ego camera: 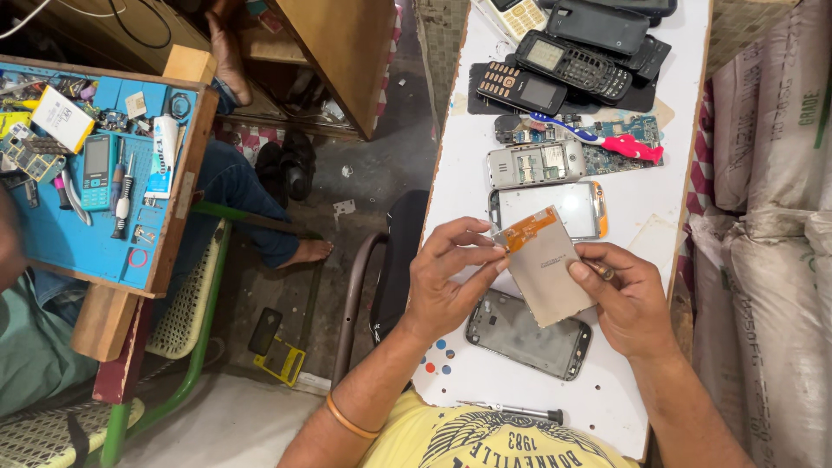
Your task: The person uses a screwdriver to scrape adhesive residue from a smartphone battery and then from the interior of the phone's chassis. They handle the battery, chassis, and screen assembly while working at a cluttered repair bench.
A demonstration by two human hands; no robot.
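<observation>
Left hand (446, 277): fingers pinching the screen panel (546, 277) at its orange ribbon end.
Screen panel: held above the desk's (468, 173) near edge — over a dark phone (529, 334).
Right hand (628, 299): gripping the panel's right side — also holding a thin tool (598, 269).

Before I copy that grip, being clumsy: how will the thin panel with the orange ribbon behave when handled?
The panel looks thin and flat, so probably light, stiff and fragile. Its orange ribbon likely flexes. Both hands, left and right, pinch its edges.
</observation>
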